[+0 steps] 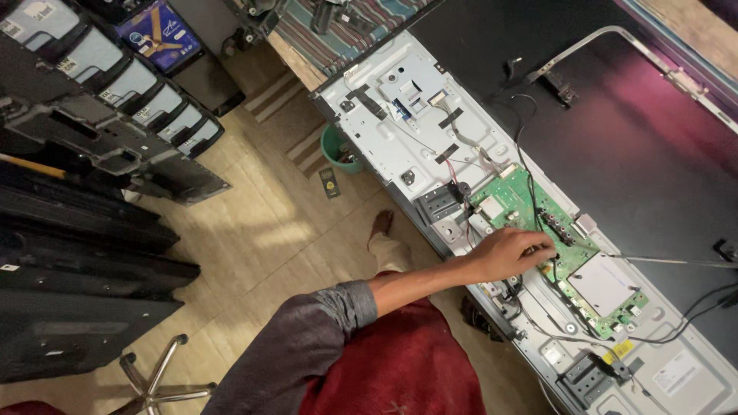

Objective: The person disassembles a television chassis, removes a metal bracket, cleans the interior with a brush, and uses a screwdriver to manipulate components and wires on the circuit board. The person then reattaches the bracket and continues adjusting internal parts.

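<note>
From above, a TV (615, 154) lies face down with its back off, so the metal chassis (400, 100) and green board (538, 223) are open to reach. One hand (509, 253), which one I cannot tell, rests on the board's near edge, fingers curled together at a black wire (524, 165). A thin rod (669, 261) points in from the right. Spare panels (100, 92) lean at far left.

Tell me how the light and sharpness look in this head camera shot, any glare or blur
In the head view, warm light pools on the wooden floor; the black panel carries a soft magenta sheen at right. The green circuit board and the left hand on it read fairly sharp, while the red cloth at the bottom edge is soft. Stacked dark panels sit in shadow.
</note>
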